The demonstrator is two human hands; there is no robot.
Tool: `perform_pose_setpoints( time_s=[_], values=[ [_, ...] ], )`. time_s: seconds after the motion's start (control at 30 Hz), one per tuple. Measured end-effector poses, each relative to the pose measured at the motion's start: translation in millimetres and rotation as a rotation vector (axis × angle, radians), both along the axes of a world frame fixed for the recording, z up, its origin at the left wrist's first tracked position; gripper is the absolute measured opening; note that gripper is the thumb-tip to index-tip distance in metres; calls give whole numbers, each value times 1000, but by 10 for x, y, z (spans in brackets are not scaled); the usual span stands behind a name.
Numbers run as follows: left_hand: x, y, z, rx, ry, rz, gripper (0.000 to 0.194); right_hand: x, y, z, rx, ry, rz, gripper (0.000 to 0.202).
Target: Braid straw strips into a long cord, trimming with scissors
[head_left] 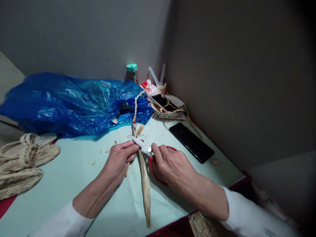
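My right hand (170, 164) grips a pair of red-handled scissors (142, 144), whose blades reach left to the fingertips of my left hand. Between thumb and fingers, my left hand (124, 154) pinches a strand of dried plant fibre (145, 184) close to the blades. Its wide, flat end hangs toward me over the pale green tabletop. Away from me the strand runs on into a twisted or braided cord (135, 110) with a small red tie (136, 121) on it. Whether the blades are around the fibre or just beside it, I cannot tell.
A large blue plastic bag (66, 102) spreads across the back left. Coiled braided cords (27, 161) lie at the left edge. A black phone (191, 142) rests to the right. Behind it stand a basket (168, 114) with another phone, a cup (161, 88) and a green-lidded bottle (132, 72).
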State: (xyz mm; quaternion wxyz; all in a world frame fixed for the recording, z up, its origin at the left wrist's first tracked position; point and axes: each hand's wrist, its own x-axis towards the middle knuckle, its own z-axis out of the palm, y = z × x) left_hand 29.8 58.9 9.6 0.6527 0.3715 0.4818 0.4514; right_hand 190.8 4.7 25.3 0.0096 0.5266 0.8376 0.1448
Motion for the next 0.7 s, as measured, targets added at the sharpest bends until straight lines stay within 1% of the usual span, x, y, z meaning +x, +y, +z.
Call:
perform_pose_setpoints(
  time_s=[0.07, 0.13, 0.17, 0.23, 0.3, 0.33, 0.4, 0.47, 0.57, 0.63, 0.7],
  values=[
    [-17, 5, -13, 10, 1, -12, 20, 31, 2, 33, -14, 31, -2, 25],
    [-38, 8, -24, 27, -4, -22, 19, 105, 15, 85, -43, 64, -37, 19],
    [-48, 9, -26, 32, -7, -25, 19, 154, 25, 114, -62, 78, -78, 18],
    [-66, 7, -28, 30, -9, -35, 20, 263, 54, 162, -108, 85, -206, 20],
    [-78, 4, -26, 19, -17, -52, 18, 362, 86, 174, -150, 67, -325, 22],
    [-82, 3, -26, 13, -23, -59, 17, 402, 99, 165, -164, 53, -352, 21],
    [-89, 3, -27, 4, -38, -69, 15, 458, 115, 131, -180, 26, -329, 19],
    [-95, 6, -30, 0, -47, -76, 15, 488, 121, 111, -158, 5, -255, 18],
    [-99, 13, -33, 0, -63, -78, 18, 478, 142, 170, -83, 20, -179, 18],
    [-95, 18, -28, -2, -75, -76, 19, 421, 194, 252, -71, 134, -139, 20],
    [-84, 23, -16, -2, -81, -76, 21, 321, 290, 316, -143, 345, -56, 25]
  ],
)
